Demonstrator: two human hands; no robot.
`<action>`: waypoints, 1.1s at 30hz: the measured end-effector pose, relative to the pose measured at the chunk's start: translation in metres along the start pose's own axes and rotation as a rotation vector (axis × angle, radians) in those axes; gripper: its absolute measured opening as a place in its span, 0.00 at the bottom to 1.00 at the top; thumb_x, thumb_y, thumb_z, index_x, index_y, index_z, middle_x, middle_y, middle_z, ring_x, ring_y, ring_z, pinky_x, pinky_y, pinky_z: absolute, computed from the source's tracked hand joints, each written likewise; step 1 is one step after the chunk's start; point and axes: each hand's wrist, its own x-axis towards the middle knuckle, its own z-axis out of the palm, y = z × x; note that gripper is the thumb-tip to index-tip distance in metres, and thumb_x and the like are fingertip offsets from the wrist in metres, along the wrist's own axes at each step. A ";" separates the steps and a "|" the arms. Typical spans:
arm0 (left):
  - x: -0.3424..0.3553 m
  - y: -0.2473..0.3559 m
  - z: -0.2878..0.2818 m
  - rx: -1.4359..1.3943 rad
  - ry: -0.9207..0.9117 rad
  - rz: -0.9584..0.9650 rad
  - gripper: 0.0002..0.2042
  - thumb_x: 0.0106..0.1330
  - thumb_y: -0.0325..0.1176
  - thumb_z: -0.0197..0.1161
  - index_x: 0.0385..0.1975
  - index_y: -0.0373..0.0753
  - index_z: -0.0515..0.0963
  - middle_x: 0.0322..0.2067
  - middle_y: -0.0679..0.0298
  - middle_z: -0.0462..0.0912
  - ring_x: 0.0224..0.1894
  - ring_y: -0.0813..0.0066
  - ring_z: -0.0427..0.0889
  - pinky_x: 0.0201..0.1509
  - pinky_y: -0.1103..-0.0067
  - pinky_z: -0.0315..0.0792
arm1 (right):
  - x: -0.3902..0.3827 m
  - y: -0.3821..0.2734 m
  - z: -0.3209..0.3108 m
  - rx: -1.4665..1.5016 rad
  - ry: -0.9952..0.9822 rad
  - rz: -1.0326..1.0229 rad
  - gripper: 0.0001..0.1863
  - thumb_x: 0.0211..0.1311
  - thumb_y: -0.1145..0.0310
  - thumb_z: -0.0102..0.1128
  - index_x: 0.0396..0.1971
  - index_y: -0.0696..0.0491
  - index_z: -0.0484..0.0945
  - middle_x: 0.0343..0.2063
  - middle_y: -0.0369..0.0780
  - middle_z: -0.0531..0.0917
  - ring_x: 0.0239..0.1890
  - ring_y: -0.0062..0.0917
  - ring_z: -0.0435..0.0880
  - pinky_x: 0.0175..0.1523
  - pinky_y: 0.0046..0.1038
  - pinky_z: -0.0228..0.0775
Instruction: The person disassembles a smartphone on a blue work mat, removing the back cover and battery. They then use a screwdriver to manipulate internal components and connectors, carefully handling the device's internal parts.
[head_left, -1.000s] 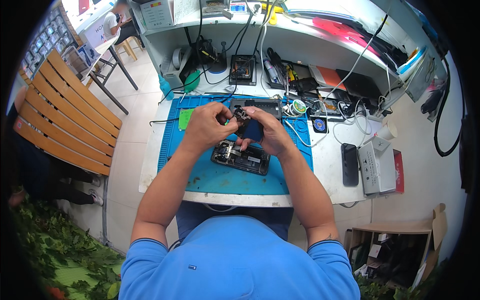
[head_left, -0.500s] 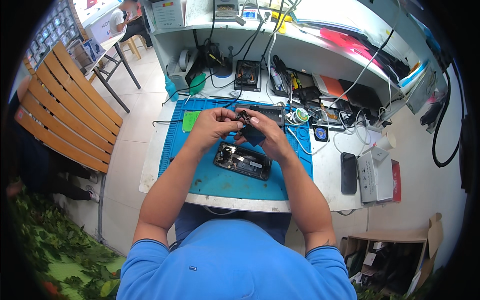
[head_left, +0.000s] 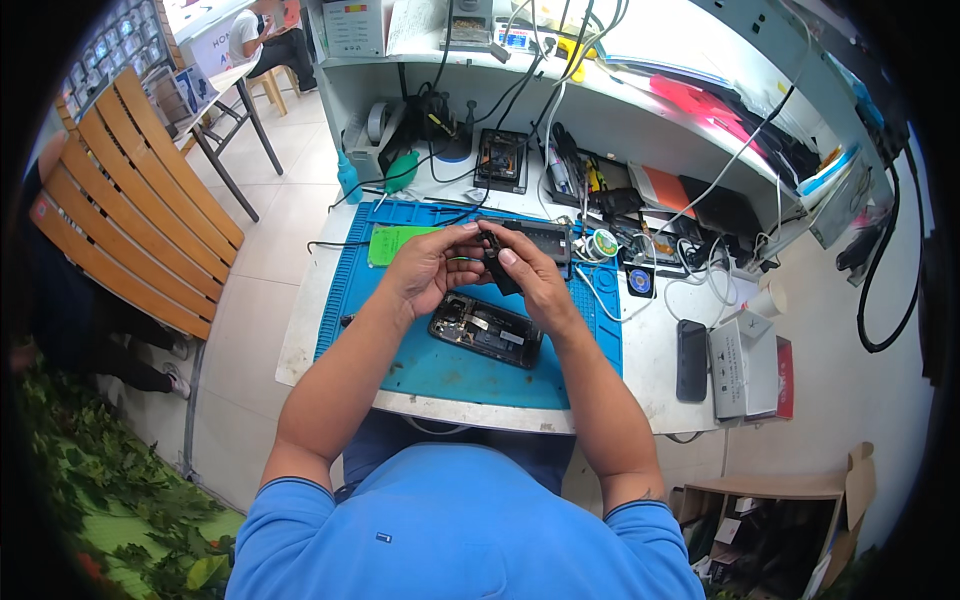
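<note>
The white surface (head_left: 648,350) carries the work, with the blue mat (head_left: 430,380) spread over much of its near side. A white box (head_left: 742,370) stands at its right end.

Over the mat are the person's 2 hands. The left hand (head_left: 425,270) is half curled, its fingers at the upper end of a dark part (head_left: 499,275); I cannot tell whether they pinch it or only touch it. The right hand (head_left: 538,285) grasps that part, thumb against the fingers.

The phone (head_left: 488,332) lies on the mat, just below the hands, with its inside exposed. So the opening looks done, and at least some of the inside is uncovered. A black frame (head_left: 548,240) lies behind the hands, apart from the phone; whether it belongs to it, I cannot tell. The green pad (head_left: 392,247) is left of the frame, and a closed phone (head_left: 691,360) lies right of the mat.

The part is held up, outside the phone. Nothing is being fitted or closed, so I judge the work to be midway, with the phone not yet whole.
</note>
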 end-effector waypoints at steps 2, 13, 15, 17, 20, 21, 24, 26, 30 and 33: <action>-0.002 -0.002 0.002 0.008 0.036 0.009 0.11 0.76 0.38 0.69 0.45 0.35 0.86 0.37 0.62 0.91 0.34 0.77 0.91 0.38 0.81 0.88 | 0.000 -0.004 0.002 -0.053 0.012 -0.018 0.26 0.83 0.61 0.50 0.74 0.54 0.73 0.65 0.42 0.77 0.67 0.27 0.77 0.70 0.30 0.72; 0.003 -0.004 -0.006 -0.038 0.055 -0.019 0.07 0.73 0.35 0.72 0.41 0.39 0.86 0.31 0.68 0.90 0.29 0.82 0.89 0.31 0.85 0.85 | 0.000 -0.009 0.007 0.008 -0.007 -0.026 0.25 0.85 0.62 0.50 0.74 0.55 0.73 0.59 0.41 0.75 0.59 0.27 0.81 0.62 0.30 0.81; 0.003 -0.005 -0.004 -0.029 0.079 -0.012 0.07 0.73 0.35 0.72 0.40 0.39 0.85 0.30 0.69 0.90 0.29 0.84 0.89 0.30 0.86 0.84 | 0.000 -0.007 0.008 0.068 -0.005 -0.020 0.25 0.85 0.62 0.50 0.74 0.55 0.73 0.59 0.41 0.76 0.59 0.27 0.82 0.61 0.31 0.82; 0.004 -0.008 -0.004 -0.040 0.061 0.018 0.07 0.73 0.35 0.71 0.39 0.38 0.86 0.28 0.69 0.89 0.27 0.84 0.87 0.31 0.84 0.85 | 0.001 -0.002 0.007 0.158 0.001 -0.001 0.25 0.85 0.63 0.50 0.74 0.55 0.73 0.60 0.42 0.76 0.58 0.28 0.83 0.60 0.31 0.83; 0.004 -0.011 -0.001 -0.064 0.024 0.039 0.08 0.74 0.35 0.71 0.39 0.36 0.86 0.26 0.71 0.86 0.24 0.86 0.84 0.31 0.81 0.86 | 0.001 0.000 0.008 0.253 0.006 0.024 0.25 0.84 0.63 0.50 0.74 0.56 0.72 0.60 0.43 0.79 0.56 0.28 0.85 0.60 0.31 0.83; 0.003 -0.011 0.000 -0.073 0.010 0.042 0.08 0.74 0.34 0.71 0.39 0.36 0.86 0.26 0.72 0.85 0.24 0.86 0.83 0.32 0.81 0.87 | 0.001 0.000 0.007 0.256 0.007 0.035 0.27 0.83 0.61 0.51 0.75 0.57 0.70 0.61 0.44 0.79 0.58 0.29 0.84 0.61 0.32 0.83; 0.001 -0.011 0.005 -0.075 0.028 0.050 0.09 0.74 0.34 0.70 0.40 0.35 0.86 0.25 0.73 0.84 0.23 0.87 0.82 0.32 0.80 0.87 | 0.001 0.000 0.007 0.273 0.009 0.065 0.32 0.81 0.56 0.54 0.76 0.59 0.68 0.62 0.46 0.80 0.61 0.30 0.83 0.64 0.34 0.82; 0.001 -0.012 0.003 -0.061 0.035 0.048 0.09 0.75 0.35 0.70 0.41 0.34 0.86 0.26 0.73 0.84 0.23 0.87 0.82 0.32 0.80 0.87 | 0.001 -0.001 0.008 0.295 0.005 0.078 0.32 0.81 0.57 0.54 0.75 0.60 0.68 0.61 0.46 0.80 0.61 0.30 0.83 0.64 0.34 0.82; 0.003 -0.012 0.002 -0.042 0.049 0.040 0.10 0.75 0.35 0.70 0.42 0.33 0.86 0.26 0.74 0.84 0.23 0.87 0.81 0.32 0.80 0.87 | 0.001 0.002 0.006 0.331 0.001 0.094 0.31 0.82 0.57 0.52 0.75 0.61 0.67 0.61 0.46 0.80 0.60 0.31 0.84 0.65 0.35 0.82; 0.003 -0.012 0.002 -0.029 0.053 0.029 0.10 0.75 0.35 0.70 0.42 0.33 0.86 0.26 0.73 0.84 0.23 0.87 0.82 0.33 0.79 0.88 | 0.002 0.006 0.006 0.344 0.019 0.094 0.30 0.82 0.57 0.51 0.75 0.60 0.67 0.60 0.47 0.80 0.58 0.31 0.86 0.62 0.35 0.83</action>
